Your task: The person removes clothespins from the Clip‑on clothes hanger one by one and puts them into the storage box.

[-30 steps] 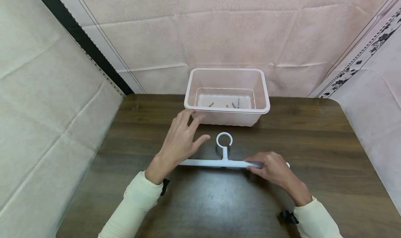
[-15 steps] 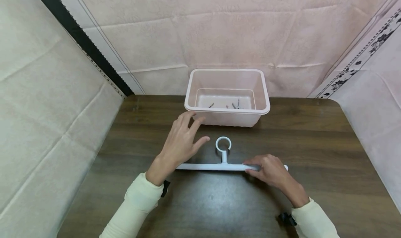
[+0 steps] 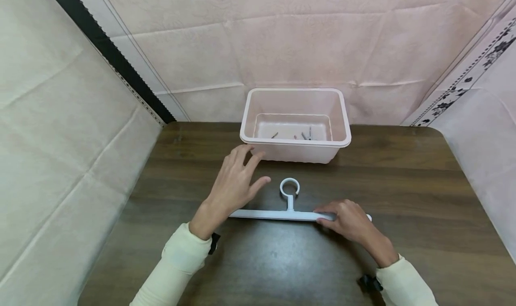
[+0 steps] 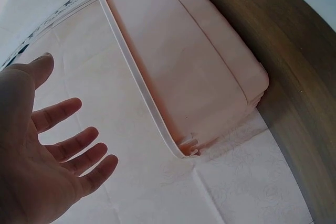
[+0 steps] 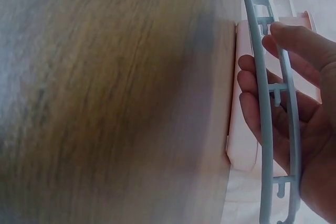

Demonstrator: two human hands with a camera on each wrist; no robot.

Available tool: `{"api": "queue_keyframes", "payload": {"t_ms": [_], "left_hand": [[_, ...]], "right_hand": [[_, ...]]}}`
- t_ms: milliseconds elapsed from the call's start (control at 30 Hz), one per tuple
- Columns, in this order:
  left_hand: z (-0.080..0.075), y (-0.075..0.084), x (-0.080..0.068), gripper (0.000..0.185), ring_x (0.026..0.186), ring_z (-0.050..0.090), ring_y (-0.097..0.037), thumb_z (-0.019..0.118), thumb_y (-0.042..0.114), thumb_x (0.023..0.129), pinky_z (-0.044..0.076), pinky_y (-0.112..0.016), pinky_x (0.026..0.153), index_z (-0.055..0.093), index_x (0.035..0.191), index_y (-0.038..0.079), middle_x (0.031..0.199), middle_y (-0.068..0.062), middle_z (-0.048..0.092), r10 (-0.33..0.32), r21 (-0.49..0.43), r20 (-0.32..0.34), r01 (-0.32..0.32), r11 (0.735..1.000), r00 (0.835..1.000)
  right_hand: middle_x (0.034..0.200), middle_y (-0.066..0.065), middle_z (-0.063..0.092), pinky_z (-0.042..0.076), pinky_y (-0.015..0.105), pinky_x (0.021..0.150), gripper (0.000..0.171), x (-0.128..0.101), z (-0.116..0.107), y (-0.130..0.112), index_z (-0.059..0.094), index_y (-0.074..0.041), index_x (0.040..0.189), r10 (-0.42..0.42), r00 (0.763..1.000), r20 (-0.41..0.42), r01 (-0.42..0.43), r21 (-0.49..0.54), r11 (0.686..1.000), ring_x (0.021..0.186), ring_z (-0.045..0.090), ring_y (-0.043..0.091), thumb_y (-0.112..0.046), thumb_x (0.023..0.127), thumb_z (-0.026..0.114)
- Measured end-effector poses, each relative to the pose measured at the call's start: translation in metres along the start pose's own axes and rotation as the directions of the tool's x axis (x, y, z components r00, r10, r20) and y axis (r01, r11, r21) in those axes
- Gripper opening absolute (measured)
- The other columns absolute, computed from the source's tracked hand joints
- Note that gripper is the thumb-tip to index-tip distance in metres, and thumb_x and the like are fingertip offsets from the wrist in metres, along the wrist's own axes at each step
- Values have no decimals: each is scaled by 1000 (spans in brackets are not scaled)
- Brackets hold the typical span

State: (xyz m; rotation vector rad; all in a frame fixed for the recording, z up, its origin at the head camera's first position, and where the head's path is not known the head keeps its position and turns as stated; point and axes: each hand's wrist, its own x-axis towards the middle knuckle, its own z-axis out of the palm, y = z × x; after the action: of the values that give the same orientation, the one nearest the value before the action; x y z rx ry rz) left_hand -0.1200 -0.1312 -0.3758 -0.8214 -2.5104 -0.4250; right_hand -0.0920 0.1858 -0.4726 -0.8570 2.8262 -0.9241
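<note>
The right hand (image 3: 350,219) is curled round the right end of a pale blue plastic hanger (image 3: 282,214), thumb on one side of the bar and fingers (image 5: 257,85) on the other, as the right wrist view shows; the left hand (image 3: 235,185) holds nothing, its fingers spread and relaxed, hovering above the table just left of the hanger's ring. The hanger lies flat on the dark wooden table (image 3: 403,185), its straight bar running left to right and its round ring (image 3: 289,187) pointing away from the person, toward a pink plastic tub (image 3: 296,142) that stands just beyond the hanger against the cloth backdrop. A few small dark pieces lie on the tub's floor; what they are is too small to tell. The hanger looks light and stiff: a thin moulded bar with open ribs and little cross-pegs along its underside, so one hand at an end should lift it easily, though held so far from the middle it would likely tip or swing. The smooth plastic may slide on the polished wood if merely pushed. The steadier places to take hold seem to be the bar near the short neck under the ring, or the ring itself, where a finger could hook through. The ribs look slender, so hard bending appears unwise.
</note>
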Motion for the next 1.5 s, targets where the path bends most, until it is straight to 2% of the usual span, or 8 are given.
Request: {"api": "queue_keyframes", "payload": {"t_ms": [433, 833, 1200, 1333, 1433, 1500], "left_hand": [[-2, -1, -2, 57, 125, 44, -39, 79, 35, 88, 43, -54, 93, 59, 131, 5, 134, -25, 48, -12, 10, 15, 12, 1000, 1000], [-5, 3, 3, 59, 126, 44, -40, 80, 34, 87, 42, -55, 95, 58, 132, 4, 135, -25, 48, 5, 22, 7, -5, 1000, 1000], [-2, 14, 10, 59, 125, 44, -40, 81, 36, 86, 42, -54, 94, 59, 131, 5, 134, -23, 47, 33, 40, 1, -33, 999, 999], [0, 16, 10, 58, 125, 44, -39, 80, 36, 87, 43, -53, 94, 59, 131, 4, 133, -23, 47, 46, 55, 17, -47, 997, 999], [1, 18, 10, 58, 125, 44, -39, 79, 37, 88, 43, -52, 94, 59, 131, 4, 134, -22, 47, 55, 61, 32, -57, 997, 998], [3, 20, 10, 58, 125, 45, -39, 79, 37, 88, 43, -51, 95, 59, 131, 4, 134, -22, 47, 60, 68, 38, -62, 996, 997]], "right_hand": [[95, -7, 74, 53, 33, 67, 17, 2, 2, 1, 80, -16, 104, 9, 999, 53, -11, 40, 999, 83, 67, 6, -20, 87, 79], [95, -7, 74, 53, 31, 66, 17, 3, 1, 7, 80, -17, 105, 16, 995, 102, -21, 54, 998, 81, 66, 3, -20, 89, 78], [99, -1, 72, 55, 46, 80, 18, -5, 4, 12, 80, -12, 102, 29, 994, 107, -21, -73, 997, 93, 67, 21, -16, 85, 81], [97, 0, 71, 55, 44, 76, 22, -5, -1, 10, 80, -13, 106, -13, 999, 49, 18, -104, 994, 91, 65, 20, -18, 84, 82], [97, 3, 70, 54, 44, 72, 31, -3, -11, 7, 77, -11, 112, -95, 993, -76, 83, -145, 986, 88, 64, 20, -18, 82, 84], [102, 6, 68, 53, 46, 75, 38, -1, -19, 4, 75, -10, 117, -158, 971, -180, 125, -180, 976, 92, 63, 23, -19, 82, 84]]}}
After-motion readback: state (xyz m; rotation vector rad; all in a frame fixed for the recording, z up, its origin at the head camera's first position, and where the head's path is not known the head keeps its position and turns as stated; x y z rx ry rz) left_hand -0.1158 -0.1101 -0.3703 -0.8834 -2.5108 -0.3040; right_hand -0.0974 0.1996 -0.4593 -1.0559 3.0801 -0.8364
